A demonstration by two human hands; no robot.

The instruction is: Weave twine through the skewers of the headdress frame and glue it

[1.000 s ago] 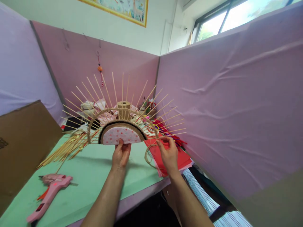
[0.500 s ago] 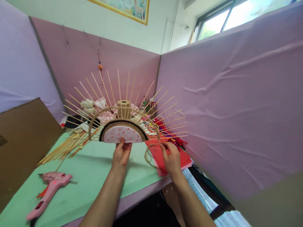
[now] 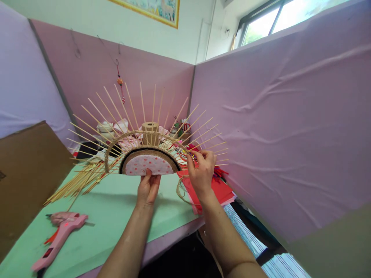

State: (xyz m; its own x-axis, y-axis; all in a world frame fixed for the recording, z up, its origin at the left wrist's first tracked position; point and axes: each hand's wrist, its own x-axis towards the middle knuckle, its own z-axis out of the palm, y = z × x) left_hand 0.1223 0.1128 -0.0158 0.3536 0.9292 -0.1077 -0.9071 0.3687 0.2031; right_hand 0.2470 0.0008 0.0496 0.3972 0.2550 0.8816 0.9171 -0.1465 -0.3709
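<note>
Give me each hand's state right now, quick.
Left hand: closed, holding the dotted half-round panel by its lower edge.
Right hand: bent at the twine arch; what it pinches cannot be told.

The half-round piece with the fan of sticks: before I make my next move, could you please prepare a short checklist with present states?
1. Left hand supports the dotted half-round panel: ok, thumb on its front at the bottom edge.
2. Right hand firmly pinches the twine: cannot tell, its fingers hide the contact.
3. Loose twine free of tangles: cannot tell, it curls near the left edge of the red sheets.
4. Pink glue gun apart from both hands: ok, it lies on the green tabletop.
5. Glue gun shows no light: not ok, a red light glows on it.
</note>
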